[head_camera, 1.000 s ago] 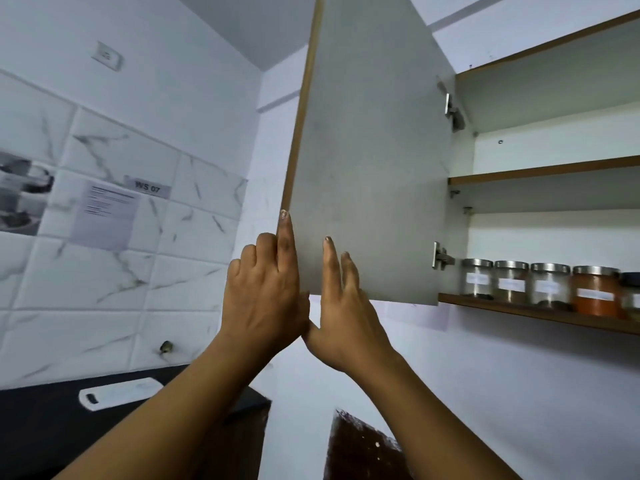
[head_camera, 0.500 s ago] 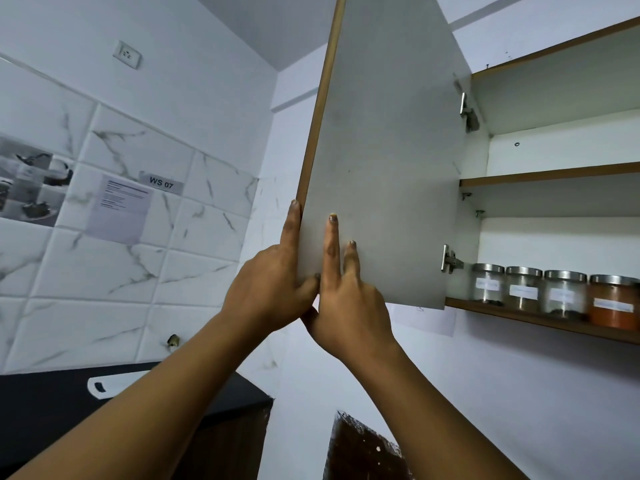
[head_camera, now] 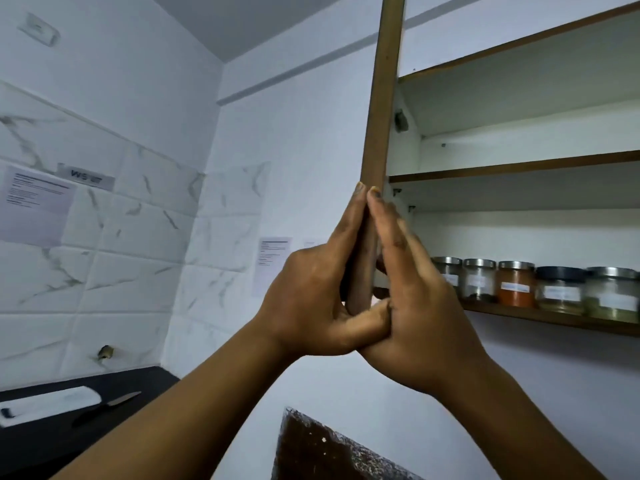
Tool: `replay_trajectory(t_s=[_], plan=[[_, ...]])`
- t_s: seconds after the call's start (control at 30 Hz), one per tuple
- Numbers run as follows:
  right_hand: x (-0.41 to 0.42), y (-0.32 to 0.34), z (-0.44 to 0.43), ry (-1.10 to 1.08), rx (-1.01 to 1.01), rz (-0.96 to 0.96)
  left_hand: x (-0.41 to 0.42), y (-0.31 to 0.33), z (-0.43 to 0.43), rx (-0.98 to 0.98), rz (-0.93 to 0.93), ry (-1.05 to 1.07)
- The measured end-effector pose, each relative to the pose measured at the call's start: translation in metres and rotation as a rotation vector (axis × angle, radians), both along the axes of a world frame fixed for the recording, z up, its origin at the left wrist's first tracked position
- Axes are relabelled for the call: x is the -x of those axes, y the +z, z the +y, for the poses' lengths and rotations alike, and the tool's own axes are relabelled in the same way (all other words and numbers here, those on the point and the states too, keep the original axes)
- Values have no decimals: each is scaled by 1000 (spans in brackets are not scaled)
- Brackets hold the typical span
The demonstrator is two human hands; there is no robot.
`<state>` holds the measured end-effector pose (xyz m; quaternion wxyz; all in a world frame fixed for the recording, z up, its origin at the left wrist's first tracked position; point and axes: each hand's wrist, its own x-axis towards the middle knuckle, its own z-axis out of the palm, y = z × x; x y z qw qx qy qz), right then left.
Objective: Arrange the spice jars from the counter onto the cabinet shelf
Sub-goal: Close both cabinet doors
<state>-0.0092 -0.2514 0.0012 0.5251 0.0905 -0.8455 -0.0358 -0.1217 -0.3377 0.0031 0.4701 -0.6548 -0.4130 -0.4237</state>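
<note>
jars stand in a row on the lowest shelf, right. left grip and right grip, fingers straight, press flat on either face of the door edge.

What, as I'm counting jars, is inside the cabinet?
Five jars stand in a row on the bottom shelf. The right hand covers the row's left end, and the tops of the upper shelves are hidden from below.
</note>
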Motion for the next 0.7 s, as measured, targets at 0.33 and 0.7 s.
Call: replay_trajectory(t_s=[0.33,0.7], plan=[[-100,-18,76,-350,180,189,-87,0,114,164,-30,-149],[-148,-8,157,-928,417,31,-122,-11,243,281,-163,57]])
